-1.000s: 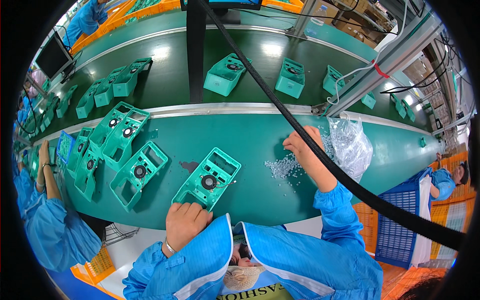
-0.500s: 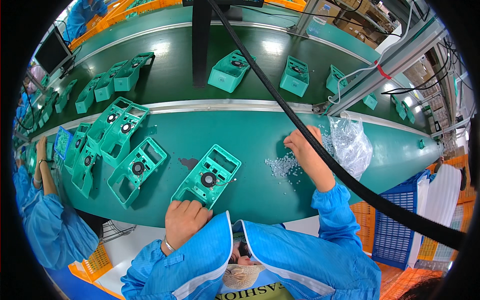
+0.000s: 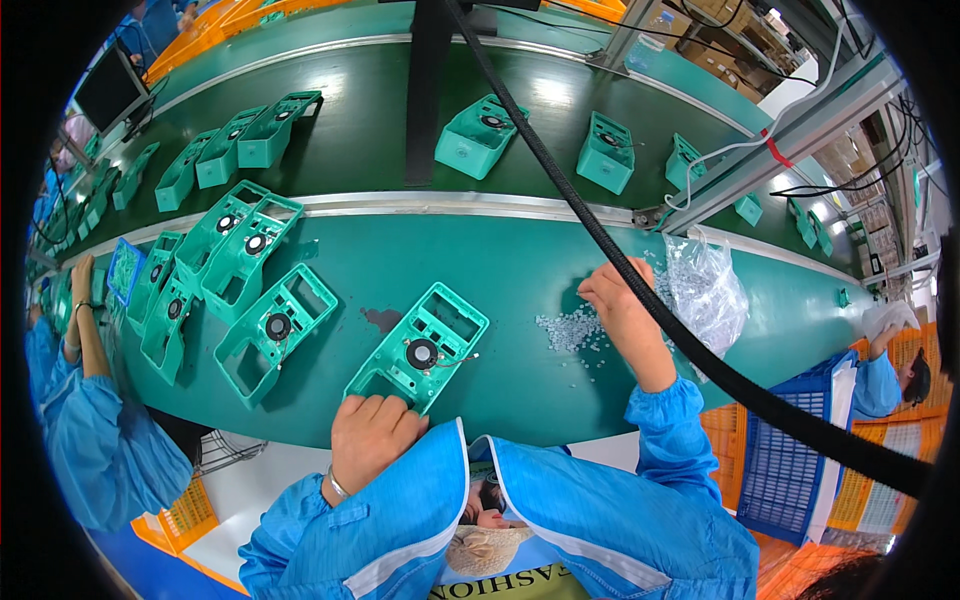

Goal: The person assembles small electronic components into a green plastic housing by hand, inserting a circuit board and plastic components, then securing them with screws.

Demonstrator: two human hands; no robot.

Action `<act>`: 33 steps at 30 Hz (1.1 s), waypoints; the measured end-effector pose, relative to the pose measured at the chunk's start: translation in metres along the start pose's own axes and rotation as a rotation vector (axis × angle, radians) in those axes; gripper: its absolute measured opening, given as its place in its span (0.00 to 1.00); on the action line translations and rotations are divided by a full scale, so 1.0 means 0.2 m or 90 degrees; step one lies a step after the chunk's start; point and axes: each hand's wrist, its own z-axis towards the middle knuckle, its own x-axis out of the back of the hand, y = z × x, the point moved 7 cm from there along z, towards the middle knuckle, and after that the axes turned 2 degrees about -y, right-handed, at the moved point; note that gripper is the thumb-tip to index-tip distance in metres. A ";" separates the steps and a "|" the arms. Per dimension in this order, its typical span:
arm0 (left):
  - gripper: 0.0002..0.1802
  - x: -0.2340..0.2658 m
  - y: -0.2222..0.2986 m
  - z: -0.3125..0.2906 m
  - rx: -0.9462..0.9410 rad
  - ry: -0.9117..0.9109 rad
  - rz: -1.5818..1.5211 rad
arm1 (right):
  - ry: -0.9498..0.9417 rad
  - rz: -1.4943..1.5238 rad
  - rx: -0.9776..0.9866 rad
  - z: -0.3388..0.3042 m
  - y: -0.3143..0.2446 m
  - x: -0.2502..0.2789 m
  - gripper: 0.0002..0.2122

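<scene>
A green plastic housing (image 3: 462, 330) with a round black-and-silver speaker (image 3: 422, 353) and a short wire lies at a slant on the green bench before me. My left hand (image 3: 375, 437) is closed over its near edge, fingers curled. To the right, my right hand (image 3: 625, 318) hovers at a scatter of small pale translucent pieces (image 3: 568, 332), with thumb and fingertips pinched together. Whatever may be between those fingertips is too small to make out. Just beyond that hand lies a clear plastic bag (image 3: 708, 295), more of the pieces beside it.
More green housings (image 3: 277, 328) stand grouped at left, near a blue tray (image 3: 124, 270). Others (image 3: 605, 152) sit on the dark green belt behind a metal rail. A thick black cable (image 3: 600, 235) crosses the view. Co-workers' sleeves (image 3: 120, 440) show at left and right. Blue crates (image 3: 785, 455) stand lower right.
My view has shifted slightly. A co-worker's blue sleeve and head now show at the far right by the crates. Both my hands keep nearly the same places.
</scene>
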 end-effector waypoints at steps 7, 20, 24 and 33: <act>0.05 -0.02 -0.01 -0.01 0.001 0.019 0.007 | -0.013 -0.019 0.021 0.02 -0.03 0.02 0.03; 0.04 -0.05 -0.01 -0.02 -0.033 0.038 0.030 | -0.044 0.284 0.073 0.29 -0.61 -0.14 0.05; 0.05 -0.04 0.00 -0.01 -0.039 0.044 0.013 | -0.067 0.319 0.042 0.36 -0.71 -0.23 0.03; 0.05 -0.04 -0.02 -0.03 -0.041 0.055 -0.015 | -0.076 0.246 0.042 0.36 -0.80 -0.28 0.03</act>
